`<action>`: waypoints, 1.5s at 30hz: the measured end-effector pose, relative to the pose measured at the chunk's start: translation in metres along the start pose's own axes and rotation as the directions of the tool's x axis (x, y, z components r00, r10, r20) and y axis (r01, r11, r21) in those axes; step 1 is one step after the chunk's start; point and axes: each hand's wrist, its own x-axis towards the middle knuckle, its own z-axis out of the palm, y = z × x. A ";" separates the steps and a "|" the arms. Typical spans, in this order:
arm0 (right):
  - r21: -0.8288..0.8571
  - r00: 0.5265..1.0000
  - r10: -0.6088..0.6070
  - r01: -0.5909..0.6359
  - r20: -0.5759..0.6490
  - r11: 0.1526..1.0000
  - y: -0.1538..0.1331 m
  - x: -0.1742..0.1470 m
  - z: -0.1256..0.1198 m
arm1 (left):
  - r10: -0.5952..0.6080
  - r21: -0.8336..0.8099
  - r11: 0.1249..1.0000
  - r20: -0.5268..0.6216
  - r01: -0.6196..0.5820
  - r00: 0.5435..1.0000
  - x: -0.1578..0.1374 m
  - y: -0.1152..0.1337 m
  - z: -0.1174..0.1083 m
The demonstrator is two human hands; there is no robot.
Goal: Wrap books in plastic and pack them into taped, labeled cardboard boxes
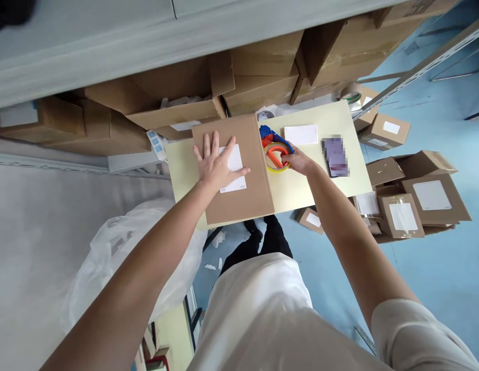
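A flat brown cardboard box (239, 208) lies on the pale yellow table (301, 193), with a white label (235, 164) on its upper face. My left hand (216, 162) rests on the box with its fingers spread, covering part of the label. At the box's right edge, my right hand (298, 158) is closed around a tape dispenser (276, 135), blue and orange-red with a yellow-edged roll. To the right of that hand are a stack of white labels (301, 134) and a phone (336, 156) with a blurred screen.
Open cardboard boxes (173, 111) line the shelf behind the table, with a power strip (157, 145) at its left. A tape roll (351, 94) stands near the far right corner. Labelled boxes (401, 216) sit on the floor at right. A translucent plastic bag (127, 247) bulges at left.
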 end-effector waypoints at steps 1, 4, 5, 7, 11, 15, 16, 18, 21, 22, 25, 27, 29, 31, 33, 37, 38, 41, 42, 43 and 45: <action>-0.004 1.000 -0.009 0.009 0.003 1.000 0.001 -0.003 0.001 | -0.013 -0.003 1.000 0.021 0.013 1.000 0.002 0.002 -0.001; -0.026 0.998 -0.059 0.059 0.000 0.998 0.002 -0.015 -0.002 | -0.031 -0.005 0.999 0.064 0.031 0.997 0.002 0.004 -0.001; -0.037 0.998 -0.070 0.070 -0.006 0.997 0.005 -0.023 -0.003 | -0.032 -0.004 0.999 0.059 0.032 0.998 0.002 0.003 -0.001; -0.056 0.997 -0.074 0.072 -0.026 0.996 0.015 -0.046 -0.005 | -0.029 0.002 1.000 0.033 0.029 0.999 0.001 0.002 0.002; -0.025 0.999 0.004 -0.005 -0.034 1.000 0.066 -0.128 0.005 | -0.011 0.019 1.000 0.006 0.010 1.000 0.004 -0.001 0.008; 0.048 0.996 0.092 -0.092 0.002 0.995 0.129 -0.220 0.039 | -0.019 -0.001 1.000 0.010 0.019 1.000 0.005 0.000 0.010; 0.067 0.995 0.095 -0.095 -0.007 0.993 0.140 -0.236 0.050 | -0.028 -0.007 1.000 0.010 0.028 1.000 0.005 0.001 0.009; 0.107 0.995 0.078 -0.071 -0.056 0.992 0.153 -0.255 0.074 | -0.049 -0.015 0.999 0.005 0.049 0.999 0.005 0.004 0.008; 0.153 0.988 0.041 -0.019 -0.146 0.988 0.155 -0.255 0.098 | -0.086 -0.028 0.996 -0.011 0.086 0.996 0.005 0.007 0.003; 0.160 0.983 0.035 -0.006 -0.181 0.987 0.152 -0.249 0.101 | -0.105 -0.035 0.994 -0.016 0.104 0.994 0.004 0.006 0.002; 0.126 0.959 0.029 0.007 -0.280 0.992 0.134 -0.215 0.089 | -0.175 -0.050 0.984 -0.037 0.173 0.984 -0.005 0.000 -0.002; 0.061 0.951 0.002 0.018 -0.310 0.998 0.113 -0.179 0.066 | -0.211 -0.048 0.977 -0.057 0.209 0.976 -0.018 -0.005 -0.003; -0.005 0.954 -0.066 0.068 -0.293 0.998 0.084 -0.133 0.039 | -0.244 -0.034 0.970 -0.072 0.242 0.967 -0.035 -0.007 -0.002; -0.018 0.973 -0.106 0.104 -0.203 0.994 0.053 -0.083 0.015 | -0.273 -0.009 0.962 -0.070 0.273 0.959 -0.055 -0.006 0.000; -0.024 0.985 -0.123 0.122 -0.118 0.992 0.022 -0.039 -0.003 | -0.280 0.020 0.959 -0.062 0.282 0.958 -0.076 -0.001 0.003; -0.029 0.996 -0.018 0.021 0.091 0.999 -0.017 0.009 -0.017 | -0.285 0.054 0.956 -0.051 0.287 0.957 -0.098 0.008 0.001; -0.020 0.992 0.003 -0.001 0.126 1.000 -0.021 0.013 -0.018 | -0.292 0.056 0.954 -0.049 0.294 0.955 -0.095 0.009 -0.001; 0.005 0.982 0.022 -0.024 0.186 1.000 -0.020 0.010 -0.018 | -0.218 0.060 0.974 -0.033 0.220 0.975 -0.061 0.013 -0.009; 0.007 0.980 0.017 -0.018 0.201 1.000 -0.017 0.007 -0.018 | -0.159 0.055 0.986 -0.020 0.160 0.987 -0.045 0.015 -0.010; 0.004 0.977 0.007 -0.008 0.214 1.000 -0.013 0.004 -0.019 | -0.101 0.044 0.994 -0.006 0.101 0.995 -0.028 0.017 -0.012; -0.008 0.974 -0.023 0.025 0.225 1.000 -0.005 -0.001 -0.020 | -0.028 0.007 1.000 0.022 0.027 0.999 0.002 0.023 -0.011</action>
